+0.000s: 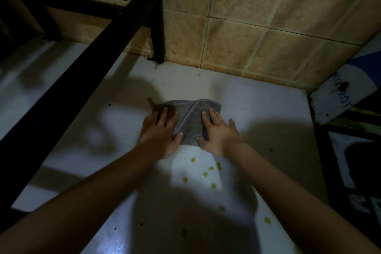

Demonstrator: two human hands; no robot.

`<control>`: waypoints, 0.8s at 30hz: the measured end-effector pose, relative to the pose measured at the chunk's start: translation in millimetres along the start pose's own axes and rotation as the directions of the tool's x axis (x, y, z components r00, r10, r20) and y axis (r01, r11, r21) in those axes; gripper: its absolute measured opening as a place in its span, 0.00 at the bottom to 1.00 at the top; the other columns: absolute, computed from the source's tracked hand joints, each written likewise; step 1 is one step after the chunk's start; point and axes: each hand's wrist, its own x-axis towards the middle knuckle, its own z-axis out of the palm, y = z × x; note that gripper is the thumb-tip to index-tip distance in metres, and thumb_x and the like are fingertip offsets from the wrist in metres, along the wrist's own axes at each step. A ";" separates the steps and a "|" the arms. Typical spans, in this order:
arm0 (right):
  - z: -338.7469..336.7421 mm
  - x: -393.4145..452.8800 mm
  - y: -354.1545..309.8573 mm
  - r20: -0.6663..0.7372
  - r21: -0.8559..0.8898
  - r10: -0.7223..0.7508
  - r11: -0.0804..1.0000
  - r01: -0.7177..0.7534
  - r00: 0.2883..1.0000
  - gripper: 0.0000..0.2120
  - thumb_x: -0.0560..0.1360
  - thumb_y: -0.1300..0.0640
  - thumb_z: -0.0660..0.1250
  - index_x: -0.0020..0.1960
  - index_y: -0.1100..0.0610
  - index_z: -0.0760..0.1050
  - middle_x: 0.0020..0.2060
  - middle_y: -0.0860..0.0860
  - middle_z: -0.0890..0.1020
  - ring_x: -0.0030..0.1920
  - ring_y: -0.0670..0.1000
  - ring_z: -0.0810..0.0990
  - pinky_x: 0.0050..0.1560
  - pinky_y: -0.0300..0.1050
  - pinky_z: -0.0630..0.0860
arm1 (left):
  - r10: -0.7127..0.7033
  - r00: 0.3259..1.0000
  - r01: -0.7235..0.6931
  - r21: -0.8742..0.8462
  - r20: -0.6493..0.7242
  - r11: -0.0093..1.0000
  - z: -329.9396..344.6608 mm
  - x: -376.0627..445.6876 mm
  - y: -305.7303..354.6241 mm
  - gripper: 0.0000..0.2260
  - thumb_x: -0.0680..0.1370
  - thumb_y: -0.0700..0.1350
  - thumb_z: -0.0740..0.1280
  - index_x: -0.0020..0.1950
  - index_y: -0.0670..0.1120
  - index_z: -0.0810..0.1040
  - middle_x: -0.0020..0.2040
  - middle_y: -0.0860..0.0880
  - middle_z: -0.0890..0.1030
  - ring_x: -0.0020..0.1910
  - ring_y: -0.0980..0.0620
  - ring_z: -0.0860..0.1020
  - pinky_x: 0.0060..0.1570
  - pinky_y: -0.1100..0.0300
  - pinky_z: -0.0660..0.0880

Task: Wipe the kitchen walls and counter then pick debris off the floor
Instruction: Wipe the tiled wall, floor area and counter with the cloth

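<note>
Pressing a folded grey cloth [190,120] flat against the white counter [257,109], you have both hands spread on it at the centre of the frame: your left hand [159,132] lies on the cloth's left half with fingers straight and the thumb tucked at its near edge, and your right hand [218,132] covers the right half the same way, holding nothing beyond the cloth beneath the palms. Two flat hands likely give the weight and width needed to push the cloth across the surface rather than lift it.

The cloth sits just short of the tiled wall [268,27] that fills the upper right of the frame, while a scatter of yellow droplets [208,170] lies on the counter nearer to you, between your forearms. That spill appears unwiped, so the counter step looks to be in hand and unfinished.

A black frame [115,24] crosses the upper left, one leg standing at the foot of the wall; what it belongs to is cut off by the frame's edge. At the right edge a printed bag or wrapper [348,88] shows lettering too dim and cropped to read. Heavy shadow from your head and arms falls across the lower counter, so further droplets there are hard to count. The floor and any debris on it are not visible.
</note>
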 end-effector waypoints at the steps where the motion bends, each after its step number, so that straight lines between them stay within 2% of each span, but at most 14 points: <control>1: 0.1 -1.7 1.7 0.001 -0.001 0.005 1.000 -0.005 1.000 0.38 0.77 0.39 0.54 0.77 0.53 0.38 0.77 0.53 0.40 0.77 0.53 0.42 0.73 0.60 0.45 | 0.002 1.000 -0.002 0.001 0.015 1.000 -0.5 0.1 2.4 0.30 0.79 0.61 0.48 0.77 0.53 0.41 0.78 0.46 0.44 0.76 0.42 0.46 0.72 0.46 0.46; 8: 6.0 -13.5 16.3 -0.051 0.019 0.035 0.999 -0.034 0.998 0.39 0.76 0.39 0.55 0.77 0.55 0.40 0.77 0.55 0.43 0.77 0.53 0.44 0.72 0.60 0.45 | 0.045 0.997 -0.044 -0.024 0.057 0.999 -1.2 4.4 18.4 0.30 0.79 0.63 0.48 0.76 0.56 0.38 0.78 0.49 0.41 0.76 0.44 0.44 0.72 0.44 0.44; 14: 5.6 -25.6 34.2 -0.041 0.018 0.072 0.997 -0.072 0.997 0.39 0.77 0.40 0.55 0.77 0.55 0.40 0.77 0.54 0.43 0.77 0.53 0.43 0.73 0.60 0.46 | 0.107 0.991 -0.105 -0.028 0.083 0.994 -4.1 7.2 38.9 0.30 0.79 0.63 0.47 0.76 0.55 0.39 0.78 0.49 0.39 0.76 0.43 0.42 0.72 0.43 0.42; 21: 5.4 -45.8 60.0 -0.062 -0.043 0.108 0.993 -0.111 0.992 0.38 0.77 0.39 0.55 0.77 0.57 0.41 0.77 0.56 0.46 0.76 0.55 0.47 0.72 0.59 0.54 | 0.178 0.977 -0.180 0.009 0.115 0.984 -7.2 11.9 70.9 0.31 0.79 0.63 0.47 0.76 0.54 0.38 0.77 0.49 0.38 0.76 0.43 0.40 0.71 0.43 0.42; 24: 6.8 -54.9 72.9 -0.032 -0.046 0.154 0.987 -0.155 0.988 0.39 0.77 0.39 0.54 0.77 0.56 0.41 0.77 0.56 0.45 0.76 0.57 0.48 0.72 0.60 0.54 | 0.206 0.968 -0.211 0.019 0.141 0.977 -8.4 12.1 88.6 0.31 0.79 0.63 0.46 0.76 0.54 0.36 0.77 0.49 0.37 0.76 0.44 0.39 0.72 0.43 0.41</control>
